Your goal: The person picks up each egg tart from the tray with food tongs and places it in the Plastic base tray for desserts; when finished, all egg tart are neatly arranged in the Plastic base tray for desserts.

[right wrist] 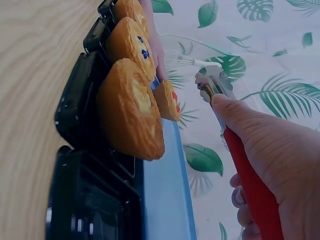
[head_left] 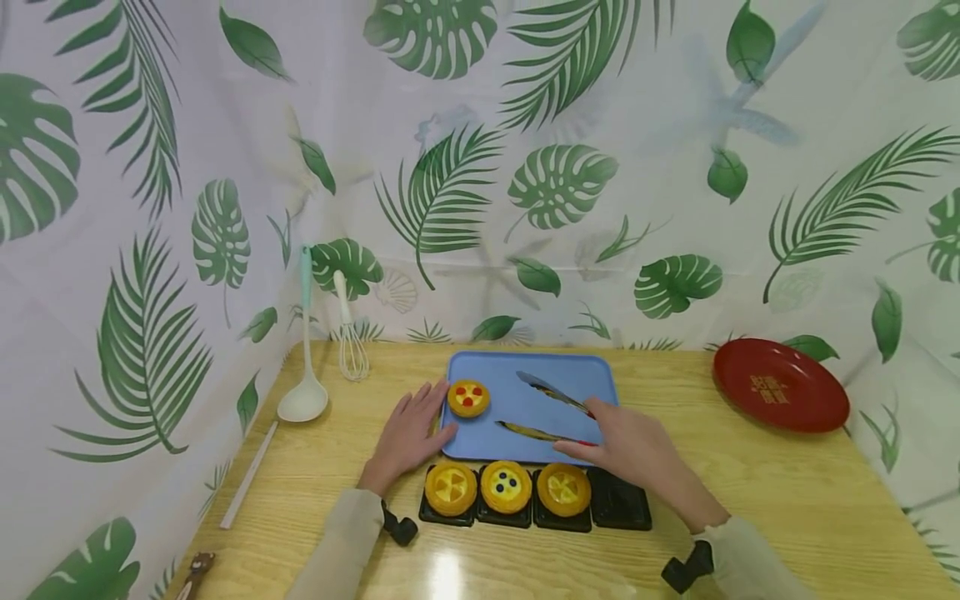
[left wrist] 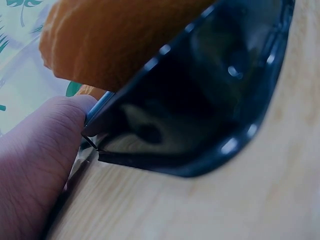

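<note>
My right hand (head_left: 637, 437) grips a pair of tongs (head_left: 525, 429) by the red handles. Their two metal arms are spread apart over the blue tray (head_left: 525, 360). At the tray's left end sits a tart with red pieces on top (head_left: 468, 399). Beside that end rests my left hand (head_left: 408, 433), fingers extended and thumb at the rim. In front of the tray is a row of black plastic holders. Two tarts with orange-yellow wedges (head_left: 451, 488) and one tart with dark berries (head_left: 506, 487) sit in them. The rightmost holder (head_left: 621, 508) bears no tart.
On the back right lies a red oval plate (head_left: 780, 385). A ladle (head_left: 303, 400) and a whisk (head_left: 352, 350) lean against the leaf-print cloth at the back left. A white strip (head_left: 249, 475) and a bear-topped item (head_left: 197, 571) lie along the left edge.
</note>
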`<state>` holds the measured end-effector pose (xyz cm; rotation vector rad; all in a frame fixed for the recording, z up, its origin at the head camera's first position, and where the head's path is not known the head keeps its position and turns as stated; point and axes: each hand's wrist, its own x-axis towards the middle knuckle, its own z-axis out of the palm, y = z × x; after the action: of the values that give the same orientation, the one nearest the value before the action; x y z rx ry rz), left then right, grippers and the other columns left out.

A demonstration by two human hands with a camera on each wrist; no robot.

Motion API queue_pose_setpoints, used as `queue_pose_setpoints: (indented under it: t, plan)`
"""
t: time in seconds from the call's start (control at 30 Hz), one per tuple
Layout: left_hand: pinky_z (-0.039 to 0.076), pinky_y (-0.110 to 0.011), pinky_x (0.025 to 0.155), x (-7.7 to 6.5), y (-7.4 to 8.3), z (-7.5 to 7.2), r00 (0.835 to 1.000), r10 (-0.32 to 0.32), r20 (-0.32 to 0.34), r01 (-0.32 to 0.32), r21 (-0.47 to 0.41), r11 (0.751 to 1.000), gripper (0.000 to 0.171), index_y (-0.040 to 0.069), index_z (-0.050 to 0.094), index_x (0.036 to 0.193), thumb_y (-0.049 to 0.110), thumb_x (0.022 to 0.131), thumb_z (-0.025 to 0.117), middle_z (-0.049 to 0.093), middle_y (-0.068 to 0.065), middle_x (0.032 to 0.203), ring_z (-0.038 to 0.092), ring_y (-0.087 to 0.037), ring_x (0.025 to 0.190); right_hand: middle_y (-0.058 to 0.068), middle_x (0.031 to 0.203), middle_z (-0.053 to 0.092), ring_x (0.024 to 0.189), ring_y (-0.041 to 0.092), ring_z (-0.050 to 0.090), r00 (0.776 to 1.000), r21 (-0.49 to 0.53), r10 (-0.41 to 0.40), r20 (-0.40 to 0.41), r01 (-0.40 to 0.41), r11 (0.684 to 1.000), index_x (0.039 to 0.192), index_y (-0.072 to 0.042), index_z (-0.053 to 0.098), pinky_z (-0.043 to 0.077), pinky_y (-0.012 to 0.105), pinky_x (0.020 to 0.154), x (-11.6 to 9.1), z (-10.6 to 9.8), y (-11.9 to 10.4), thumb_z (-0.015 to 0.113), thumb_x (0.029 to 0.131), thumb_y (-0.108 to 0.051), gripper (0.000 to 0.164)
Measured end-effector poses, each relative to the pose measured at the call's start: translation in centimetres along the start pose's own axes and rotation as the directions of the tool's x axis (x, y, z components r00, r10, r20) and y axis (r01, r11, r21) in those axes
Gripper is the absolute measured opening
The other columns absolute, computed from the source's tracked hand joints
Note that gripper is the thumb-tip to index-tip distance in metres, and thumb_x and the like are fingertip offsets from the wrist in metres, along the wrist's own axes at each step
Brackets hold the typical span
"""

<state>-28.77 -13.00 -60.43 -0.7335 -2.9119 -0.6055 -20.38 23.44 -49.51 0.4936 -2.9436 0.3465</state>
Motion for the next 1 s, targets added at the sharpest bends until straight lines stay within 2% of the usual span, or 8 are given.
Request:
queue_pose_setpoints:
  t: [0.17,0.3,0.53,0.8,1.0]
  plan:
    - [0.015,-0.051,0.129,-0.1,0.1,0.0,1.000,0.000,-0.004,0.000,-0.006,1.000,0.081,0.016,0.021,0.168,0.060,0.105,0.045,0.026,0.000,0.172,0.020,-0.026,0.160,-0.003,0.065,0.056,0.046,0.012,0.046,0.999,0.055,0.001,0.049,-0.003,0.998,0.114,-0.004,0.066,0.038,0.029,0.041,1.6,0.5,-0.6,0.067,0.085,-0.077,0.079]
    - [0.015,-0.051,0.129,-0.2,0.1,-0.2,1.000,0.000,-0.009,0.000,-0.003,1.000,0.081,0.016,0.022,0.168,0.059,0.104,0.045,0.026,0.001,0.172,0.021,-0.027,0.160,-0.001,0.065,0.056,0.047,0.012,0.048,0.996,0.077,0.027,0.084,-0.033,0.996,0.114,-0.001,0.066,0.041,0.029,0.043,2.4,1.0,-0.9,0.063,0.085,-0.081,0.086]
    - [0.015,-0.051,0.129,-0.1,0.1,-0.3,1.000,0.003,-0.009,-0.003,-0.009,1.000,0.080,0.015,0.022,0.168,0.059,0.105,0.045,0.026,0.001,0.172,0.021,-0.027,0.160,-0.002,0.061,0.050,0.046,0.014,0.046,0.997,0.040,0.011,0.076,-0.014,0.999,0.103,-0.001,0.066,0.038,0.028,0.043,3.4,1.6,-1.0,0.063,0.086,-0.079,0.080]
    - [0.014,-0.052,0.129,-0.2,0.0,-0.2,1.000,-0.002,-0.002,0.002,-0.010,1.000,0.080,0.016,0.022,0.168,0.059,0.105,0.044,0.025,0.000,0.172,0.020,-0.027,0.160,-0.003,0.064,0.046,0.048,0.013,0.043,0.993,-0.083,-0.104,0.062,0.109,0.991,0.093,-0.009,0.058,0.035,0.027,0.041,4.0,2.2,-1.6,0.067,0.089,-0.072,0.063]
    - [0.017,-0.054,0.128,-0.3,-0.1,-0.1,0.999,0.017,-0.036,-0.017,-0.020,1.000,0.080,0.014,0.025,0.168,0.057,0.104,0.048,0.028,-0.001,0.171,0.024,-0.029,0.159,-0.002,0.066,0.045,0.048,0.014,0.041,0.991,-0.102,-0.127,0.038,0.130,0.986,0.091,-0.010,0.056,0.033,0.028,0.041,4.8,2.4,-2.4,0.065,0.092,-0.069,0.059]
